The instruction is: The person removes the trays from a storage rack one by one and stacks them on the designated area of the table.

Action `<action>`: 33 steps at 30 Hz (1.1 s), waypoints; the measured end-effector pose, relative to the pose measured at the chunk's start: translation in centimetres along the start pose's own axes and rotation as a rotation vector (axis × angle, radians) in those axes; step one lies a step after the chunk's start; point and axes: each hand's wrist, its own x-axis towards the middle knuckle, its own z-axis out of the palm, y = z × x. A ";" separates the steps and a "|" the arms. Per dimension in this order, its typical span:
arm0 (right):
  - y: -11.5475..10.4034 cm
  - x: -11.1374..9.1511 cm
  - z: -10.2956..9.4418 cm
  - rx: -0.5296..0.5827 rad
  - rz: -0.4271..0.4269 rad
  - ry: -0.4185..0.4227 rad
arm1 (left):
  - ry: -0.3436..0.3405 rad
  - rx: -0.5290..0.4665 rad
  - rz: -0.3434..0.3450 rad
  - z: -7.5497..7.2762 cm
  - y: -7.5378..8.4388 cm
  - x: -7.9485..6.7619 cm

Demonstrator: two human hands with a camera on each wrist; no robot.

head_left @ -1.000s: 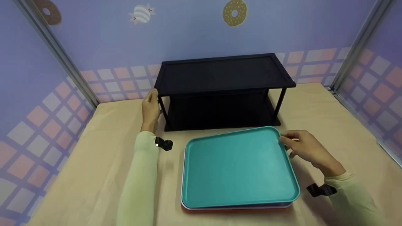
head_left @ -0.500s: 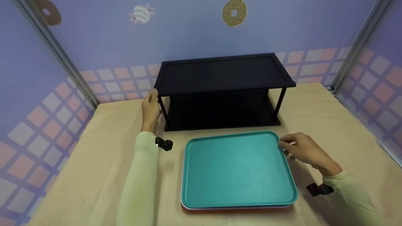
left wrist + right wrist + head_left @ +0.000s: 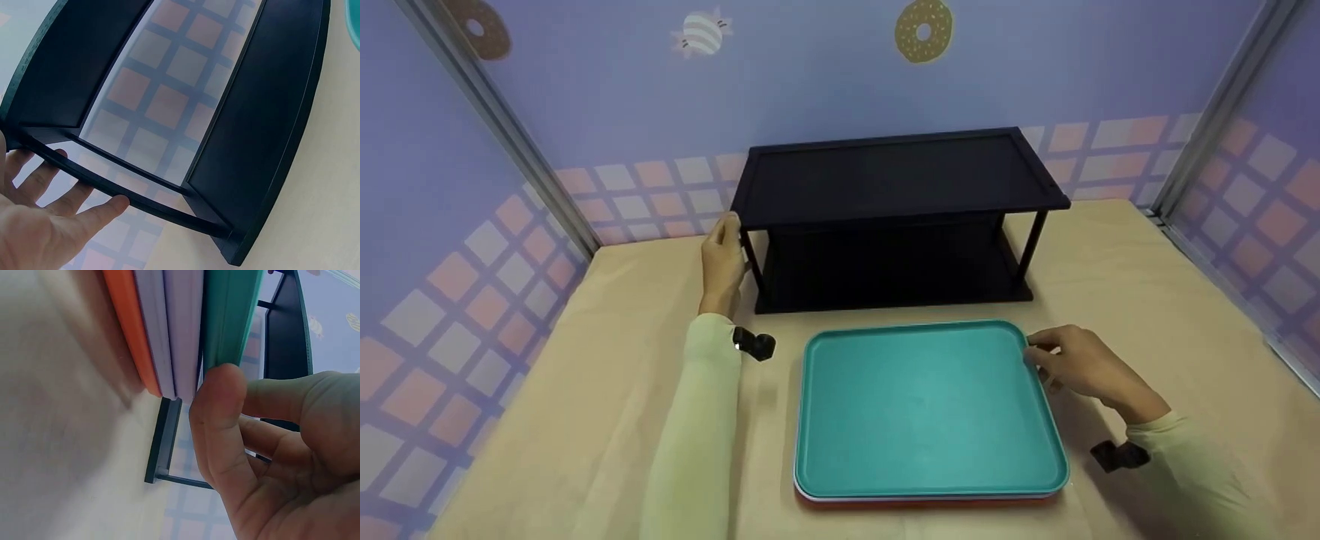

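Observation:
A teal tray tops a stack, lying nearly flat. In the right wrist view, two lavender trays and an orange tray show below the teal one. My right hand pinches the teal tray's rim near its far right corner, with a fingertip right at the edge. A black two-tier rack stands behind the stack. My left hand holds the rack at its front left corner. In the left wrist view its fingers spread against the post, some tips reaching behind it; the thumb is mostly out of frame.
A beige cloth covers the table under everything. A patterned purple wall rises close behind the rack, with side panels and metal posts at the corners. The tray stack lies close in front of the rack's lower shelf.
The teal tray's far right corner has come down toward the stack, and my right hand has lowered with it, slightly toward me. My left hand has stayed on the rack.

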 end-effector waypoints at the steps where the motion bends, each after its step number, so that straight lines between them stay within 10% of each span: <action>1: 0.0 0.0 0.0 0.001 -0.001 0.000 | -0.003 0.002 -0.002 0.0 0.0 0.0; 25: 0.7 -0.2 0.3 0.023 0.025 0.000 | -0.025 0.015 -0.026 0.7 0.0 0.0; 33: -1.6 -0.4 -1.2 -0.106 -0.117 0.245 | 0.045 0.377 0.185 -1.2 1.7 -1.1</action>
